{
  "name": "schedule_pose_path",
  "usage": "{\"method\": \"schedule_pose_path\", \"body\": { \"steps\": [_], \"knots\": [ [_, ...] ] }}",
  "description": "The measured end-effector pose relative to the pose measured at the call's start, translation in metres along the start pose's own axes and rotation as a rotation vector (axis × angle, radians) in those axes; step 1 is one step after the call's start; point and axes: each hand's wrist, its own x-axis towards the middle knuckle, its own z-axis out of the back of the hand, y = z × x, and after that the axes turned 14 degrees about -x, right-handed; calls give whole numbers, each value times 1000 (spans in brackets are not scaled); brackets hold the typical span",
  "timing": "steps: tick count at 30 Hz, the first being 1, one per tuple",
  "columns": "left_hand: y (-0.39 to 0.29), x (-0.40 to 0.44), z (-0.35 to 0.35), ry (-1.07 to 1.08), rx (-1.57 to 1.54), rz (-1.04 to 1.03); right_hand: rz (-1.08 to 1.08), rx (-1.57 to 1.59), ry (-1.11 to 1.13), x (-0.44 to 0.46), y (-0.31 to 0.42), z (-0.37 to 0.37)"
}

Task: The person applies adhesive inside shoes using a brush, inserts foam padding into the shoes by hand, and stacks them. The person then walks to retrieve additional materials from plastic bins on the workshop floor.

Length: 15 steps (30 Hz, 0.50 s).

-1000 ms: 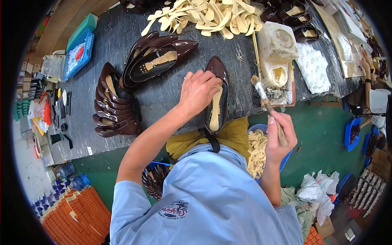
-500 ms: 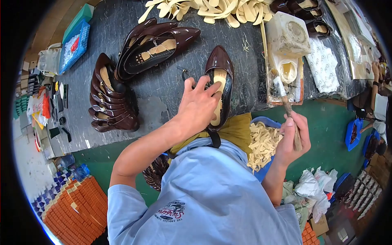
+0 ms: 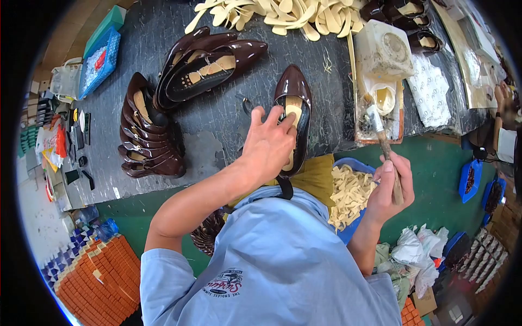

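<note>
A glossy dark brown pointed shoe [image 3: 293, 84] lies on the bench in front of me, toe pointing away. Inside it is a pale insole [image 3: 294, 106]. My left hand [image 3: 269, 142] reaches over the shoe's left side, index finger on the insole and the other fingers bent; the thumb tip is mostly hidden. In my right hand [image 3: 390, 185] is a wooden-handled brush [image 3: 384, 142], its bristles tilted up over the edge of a glue-stained tray [image 3: 365, 132]. Near the bristles stands a small cup [image 3: 385, 98] of yellowish liquid.
More brown shoes [image 3: 209, 62] and a nested row of them [image 3: 147, 130] are at left. Loose insoles [image 3: 283, 13] heap at the back; others fill a blue tub [image 3: 353, 193] by my lap. A whitish container [image 3: 385, 49] and patterned paper [image 3: 429, 89] are at right.
The shoe and my left hand have shifted slightly toward me, and the left fingers have moved a little on the insole. The brush has moved slightly to the right and nearer.
</note>
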Motion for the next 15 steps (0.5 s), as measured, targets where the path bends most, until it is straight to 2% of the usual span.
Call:
{"method": "schedule_pose_path", "body": {
  "steps": [6,9,11,13,15],
  "knots": [
    [2,-1,2,-20,-38,-19,21,25,-17,0,3,3],
    [10,-18,-9,-462,-358,-144,31,86,-71,6,8,3],
    [-5,-36,-14,-612,-582,-36,9,136,-125,4,5,5],
    [-30,-57,-28,-621,-683,99,-78,176,-166,7,-2,4],
    [-42,-66,-57,-642,-660,137,-169,201,-183,12,-2,3]
  ]
}}
